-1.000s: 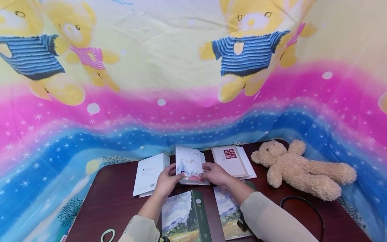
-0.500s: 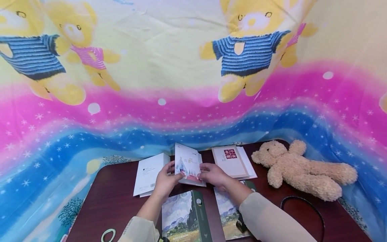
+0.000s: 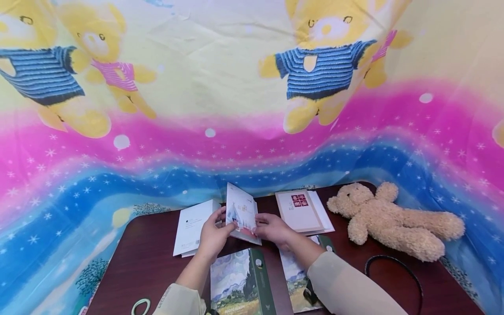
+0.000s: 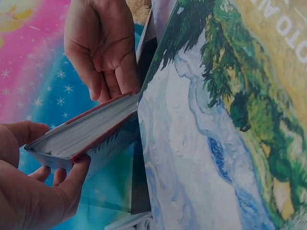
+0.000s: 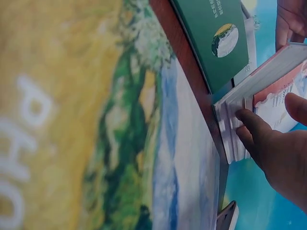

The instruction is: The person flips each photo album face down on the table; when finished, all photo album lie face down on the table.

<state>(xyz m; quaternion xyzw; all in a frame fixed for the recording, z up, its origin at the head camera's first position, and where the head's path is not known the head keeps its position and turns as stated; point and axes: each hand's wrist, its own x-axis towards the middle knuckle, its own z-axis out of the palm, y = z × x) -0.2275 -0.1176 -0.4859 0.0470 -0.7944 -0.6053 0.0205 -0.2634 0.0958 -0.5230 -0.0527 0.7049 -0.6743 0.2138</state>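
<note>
A thick book (image 3: pixel 242 214) with a pale illustrated cover, a tent and a reddish lower edge stands tilted over the back of the table. My left hand (image 3: pixel 214 234) grips its left side, thumb on the front cover. At the right edge, the fingers of my right hand (image 3: pixel 273 229) hold the book by its page side. In the left wrist view, the left hand (image 4: pixel 41 184) pinches a corner of the book (image 4: pixel 91 127), its page block showing. In the right wrist view, fingertips of the right hand (image 5: pixel 283 148) touch the page edges.
Two painted photo albums (image 3: pixel 232 280) lie in front, one partly under the right forearm. A white book (image 3: pixel 194 227) is at left, a beige book (image 3: pixel 301 214) at right. Around them are a teddy bear (image 3: pixel 393 218), a black cord (image 3: pixel 409 273) and a green ring (image 3: pixel 141 306).
The book has turned and tilted more upright, its right edge moving left and its cover angling to the right. Both hands have shifted slightly left with it.
</note>
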